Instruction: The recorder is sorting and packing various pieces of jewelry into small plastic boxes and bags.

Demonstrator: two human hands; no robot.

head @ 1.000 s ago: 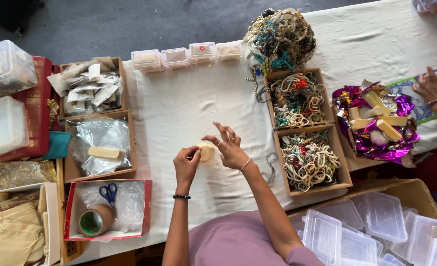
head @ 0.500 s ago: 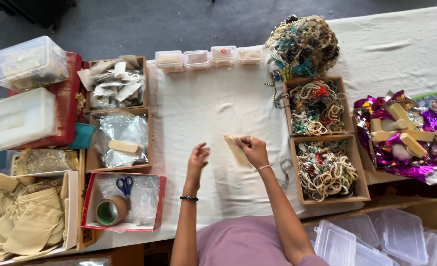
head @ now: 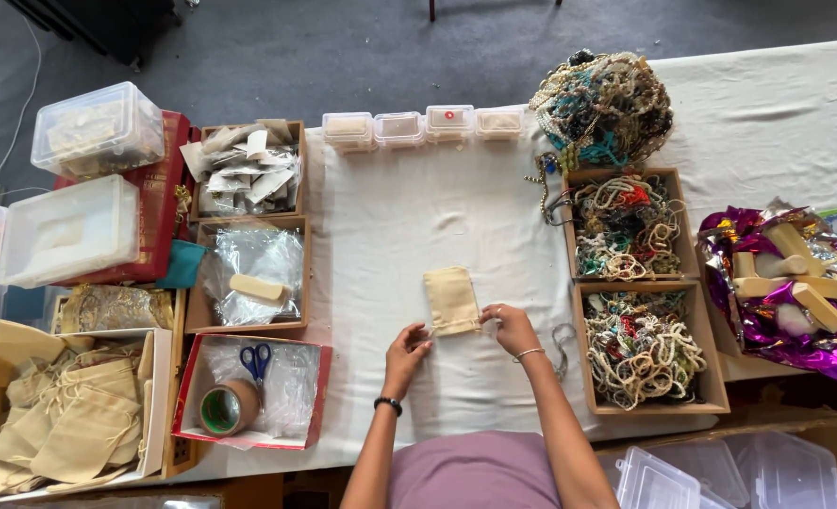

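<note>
A small beige cloth pouch (head: 450, 298) lies flat on the white cloth-covered table (head: 390, 217). My left hand (head: 407, 347) pinches its lower left corner at the drawstring. My right hand (head: 510, 329) grips its lower right corner. Both hands sit at the pouch's near end, its mouth facing me.
Two wooden trays of bead necklaces (head: 626, 226) (head: 645, 347) stand right, a bead heap (head: 602, 108) behind. Purple foil with wooden blocks (head: 791, 283) lies far right. Left: trays of papers (head: 247, 170), plastic bags (head: 253, 275), a red box with tape and scissors (head: 248, 388), beige pouches (head: 55, 415). Small plastic boxes (head: 423, 125) line the far edge.
The pouch was laid down flat on the table from my right hand. My left hand came back to it, and both hands now hold its near corners. The view shifted left.
</note>
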